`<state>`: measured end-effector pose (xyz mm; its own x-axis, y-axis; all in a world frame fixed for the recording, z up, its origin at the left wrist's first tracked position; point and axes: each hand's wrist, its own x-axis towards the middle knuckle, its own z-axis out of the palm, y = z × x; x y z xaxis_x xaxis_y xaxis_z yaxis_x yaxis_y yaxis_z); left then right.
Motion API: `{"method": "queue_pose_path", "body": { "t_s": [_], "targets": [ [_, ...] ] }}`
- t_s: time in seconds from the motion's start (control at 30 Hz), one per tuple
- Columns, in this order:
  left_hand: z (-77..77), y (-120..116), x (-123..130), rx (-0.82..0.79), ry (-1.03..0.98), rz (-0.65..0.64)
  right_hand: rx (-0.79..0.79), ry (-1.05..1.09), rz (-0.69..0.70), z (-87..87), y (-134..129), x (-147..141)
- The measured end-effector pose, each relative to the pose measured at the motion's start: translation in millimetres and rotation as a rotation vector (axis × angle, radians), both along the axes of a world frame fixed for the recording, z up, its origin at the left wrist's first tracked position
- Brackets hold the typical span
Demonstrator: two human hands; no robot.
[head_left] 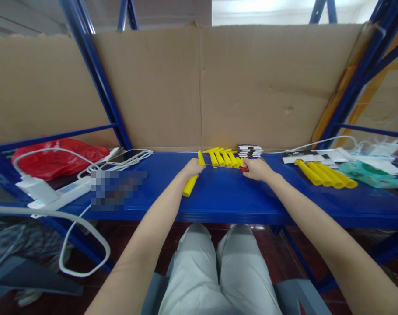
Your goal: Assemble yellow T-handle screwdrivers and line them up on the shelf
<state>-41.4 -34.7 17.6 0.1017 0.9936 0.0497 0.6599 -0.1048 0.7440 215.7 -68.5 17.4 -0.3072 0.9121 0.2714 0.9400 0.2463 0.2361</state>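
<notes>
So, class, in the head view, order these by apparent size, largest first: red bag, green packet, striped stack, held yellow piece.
Red bag
Green packet
Striped stack, held yellow piece: too close to rank; left hand covers part.

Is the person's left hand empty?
No, the left hand is closed around a yellow tube-like piece, whose lower end sticks out below it.

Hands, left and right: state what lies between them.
In the head view, a thin metal shaft runs from the red handle in the right hand toward the left hand; yellow pieces show behind it.
</notes>
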Motion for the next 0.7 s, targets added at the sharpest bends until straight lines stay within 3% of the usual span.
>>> {"method": "queue_pose_path", "body": {
  "t_s": [0.1,0.4,0.57,0.7],
  "targets": [
    [1.4,-1.0,0.5,-0.007,0.011,-0.003,-0.011,0.010,-0.040,0.9,-1.7,-1.5],
    [1.3,-0.3,1.9,0.008,0.037,0.016,-0.020,0.003,0.022,4.0,-2.5,0.1],
    [1.9,-1.7,1.5,-0.006,0.056,0.022,0.004,0.008,-0.048,2.7,-2.7,-1.7],
    [2.7,-2.8,1.2,-0.008,0.064,0.026,-0.009,0.026,-0.004,2.0,-2.8,0.3]
  ]
}}
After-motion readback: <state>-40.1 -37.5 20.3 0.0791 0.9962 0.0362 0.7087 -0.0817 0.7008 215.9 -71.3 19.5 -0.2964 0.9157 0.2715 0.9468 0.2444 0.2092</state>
